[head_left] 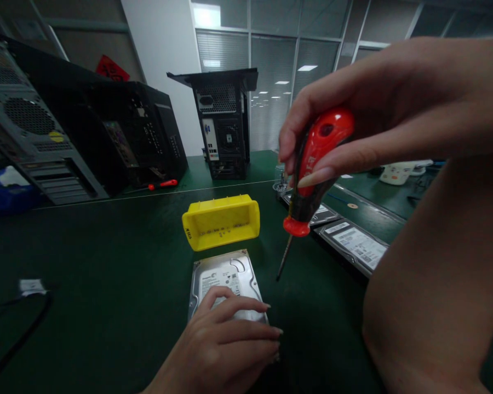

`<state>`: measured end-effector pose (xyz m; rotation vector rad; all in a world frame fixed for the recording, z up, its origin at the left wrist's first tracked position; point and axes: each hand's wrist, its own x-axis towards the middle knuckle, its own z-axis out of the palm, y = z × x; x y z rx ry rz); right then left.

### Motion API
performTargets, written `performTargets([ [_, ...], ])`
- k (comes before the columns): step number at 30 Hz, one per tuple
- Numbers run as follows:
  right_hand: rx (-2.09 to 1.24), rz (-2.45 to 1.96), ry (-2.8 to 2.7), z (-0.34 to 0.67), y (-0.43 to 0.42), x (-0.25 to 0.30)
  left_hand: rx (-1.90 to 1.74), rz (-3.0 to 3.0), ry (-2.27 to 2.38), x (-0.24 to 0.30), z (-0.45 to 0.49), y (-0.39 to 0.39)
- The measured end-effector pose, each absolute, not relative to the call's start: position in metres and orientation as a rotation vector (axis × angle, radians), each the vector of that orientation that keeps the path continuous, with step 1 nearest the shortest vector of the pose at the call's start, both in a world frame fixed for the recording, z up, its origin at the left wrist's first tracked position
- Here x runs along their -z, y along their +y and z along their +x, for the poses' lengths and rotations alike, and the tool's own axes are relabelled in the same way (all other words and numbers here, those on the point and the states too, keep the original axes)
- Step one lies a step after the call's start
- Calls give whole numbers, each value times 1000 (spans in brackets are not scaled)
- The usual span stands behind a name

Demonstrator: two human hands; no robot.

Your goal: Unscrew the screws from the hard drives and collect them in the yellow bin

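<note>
A silver hard drive [222, 271] with a white label lies on the green table. My left hand [230, 334] rests over its near half, with the fingers bent across the top and down past its right edge; the thumb is not clearly visible. My right hand [353, 126] is closed around the red and black handle of a screwdriver [308, 180]. The screwdriver's shaft points down and slightly left, and its tip is to the right of the hard drive, apart from it. Beyond the drive sits a yellow plastic bin [222, 223] with dark marks inside.
More hard drives [355, 245] lie at the right, beside a clear jar [281, 178]. Computer cases [225, 123] stand at the back, with a second red-handled screwdriver [164, 184] by the left one. A black cable [24, 334] lies at left; a white mug [395, 173] is far right.
</note>
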<state>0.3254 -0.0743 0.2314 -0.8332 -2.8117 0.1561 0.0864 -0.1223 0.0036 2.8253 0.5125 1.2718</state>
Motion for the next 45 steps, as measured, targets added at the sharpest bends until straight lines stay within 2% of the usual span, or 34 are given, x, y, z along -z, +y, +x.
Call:
performTargets([
  [11,-126,-807,-2835,324,-76,-232,-1149,2746,438,-4,86,-122],
  [16,-145,-781,-2843,323,-74,-233,-1218,2835,415,-15,84,-123],
  [17,-148,-787,-2842,323,-74,-233,-1182,2870,400,-19,84,-125],
  [18,-149,-789,-2840,322,-74,-232,-973,2925,461,-23,84,-127],
  [19,-152,-793,-2838,322,-74,-232,-960,2939,459,-27,83,-129],
  [22,-153,-798,-2833,321,-74,-231,-1103,2887,504,-32,83,-135],
  [36,-289,-943,-2800,316,-75,-231,-1094,2995,471,-27,85,-134],
  [45,-241,-743,-2882,306,-87,-232,-1148,2966,514,-17,81,-138],
])
